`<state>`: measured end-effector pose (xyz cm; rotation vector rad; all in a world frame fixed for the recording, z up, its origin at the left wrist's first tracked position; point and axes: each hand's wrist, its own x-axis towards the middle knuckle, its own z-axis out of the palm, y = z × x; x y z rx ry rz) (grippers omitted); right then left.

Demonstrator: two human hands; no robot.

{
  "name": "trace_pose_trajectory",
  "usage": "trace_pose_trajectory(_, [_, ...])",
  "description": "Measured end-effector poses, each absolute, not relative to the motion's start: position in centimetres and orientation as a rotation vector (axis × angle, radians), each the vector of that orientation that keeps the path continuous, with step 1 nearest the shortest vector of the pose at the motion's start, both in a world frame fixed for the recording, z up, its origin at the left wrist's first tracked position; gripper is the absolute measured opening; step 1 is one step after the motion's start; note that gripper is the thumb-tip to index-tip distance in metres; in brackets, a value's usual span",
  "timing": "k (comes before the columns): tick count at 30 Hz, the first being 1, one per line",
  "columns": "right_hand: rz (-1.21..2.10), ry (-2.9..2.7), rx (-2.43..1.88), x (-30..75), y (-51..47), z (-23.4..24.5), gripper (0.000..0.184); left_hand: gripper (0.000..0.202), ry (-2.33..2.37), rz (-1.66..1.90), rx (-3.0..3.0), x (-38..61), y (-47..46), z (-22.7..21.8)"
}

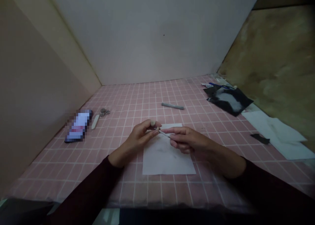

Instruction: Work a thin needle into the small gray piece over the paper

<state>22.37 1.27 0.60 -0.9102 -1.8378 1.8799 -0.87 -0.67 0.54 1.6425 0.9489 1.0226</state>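
My left grip [140, 137] and right grip [187, 140] are both closed, fingertips nearly meeting over the table [128, 189], and the thin white stick [163, 133] sits between them. Its near end runs under my right fingers [176, 136], and its far end reaches my left fingertips [154, 129]. A small pale nub [153, 123] shows at the top of my left fingers; too small to tell what it is. The stick is held up over a sheet of white paper [167, 161], with my hands just above the sheet, its faint grey smudges below them. Dark maroon sleeves [93, 189] cover both my forearms.

The table has a pink grid pattern with white lines. Ahead of my hands lies a grey stick [172, 106], apart from the paper. Off to the left are a pixelated phone [78, 125], a pale flat strip [95, 121] just beside it, and small metal scissors [104, 112] near the strip. Far right, a black plastic sheet [228, 100] with a white smear lies near some pens [216, 85]. Loose white paper sheets [275, 136] sit nearer the edge, with a black scrap [260, 138] lying on them. Pale walls [152, 31] rise behind the table.
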Motion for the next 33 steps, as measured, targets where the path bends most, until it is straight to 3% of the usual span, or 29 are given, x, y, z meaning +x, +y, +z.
trace_pose_trajectory(2, [1.788, -1.883, -0.887, 22.4, 1.2, 0.5, 0.045, 0.018, 0.929, 1.031, 1.632, -0.9, -0.6, 0.6])
trace_pose_trajectory(7, [0.78, -2.319, -0.939, 22.1, 0.1, 0.3, 0.049, 0.023, 0.936, 0.956, 1.584, -1.0, 0.0, 0.2])
trace_pose_trajectory(9, [0.676, -2.37, -0.956, 21.9, -0.2, 0.3, 0.054, 0.024, 0.957, 0.935, 1.593, -1.0, 0.0, 0.2])
trace_pose_trajectory(11, [0.862, -2.303, -0.916, 21.9, 0.0, 0.4, 0.05, 0.023, 0.981, 0.933, 1.625, -1.0, -0.1, 0.3])
trace_pose_trajectory(14, [1.482, -2.029, -0.889, 22.0, 0.7, 0.5, 0.042, 0.018, 0.984, 0.972, 1.7, -0.9, -0.4, 0.6])
trace_pose_trajectory(17, [1.874, -1.816, -0.894, 22.2, 1.2, 0.6, 0.047, 0.016, 0.952, 1.029, 1.694, -0.8, -0.5, 0.7])
trace_pose_trajectory(19, [1.722, -1.904, -0.883, 22.3, 1.2, 0.6, 0.045, 0.016, 0.94, 1.036, 1.648, -0.9, -0.4, 0.6])
trace_pose_trajectory(24, [0.701, -2.356, -0.97, 22.1, 0.1, 0.3, 0.052, 0.02, 0.959, 0.946, 1.563, -1.1, 0.1, 0.3])
trace_pose_trajectory(26, [0.565, -2.431, -1.011, 22.0, -0.2, 0.1, 0.056, 0.021, 0.978, 0.914, 1.552, -1.1, 0.1, 0.3])
trace_pose_trajectory(29, [0.758, -2.36, -0.95, 21.9, -0.1, 0.1, 0.052, 0.019, 1.005, 0.934, 1.584, -1.0, -0.1, 0.4])
trace_pose_trajectory(33, [1.585, -1.996, -0.871, 22.1, 1.0, 0.6, 0.044, 0.016, 0.986, 0.995, 1.689, -0.7, -0.4, 0.5])
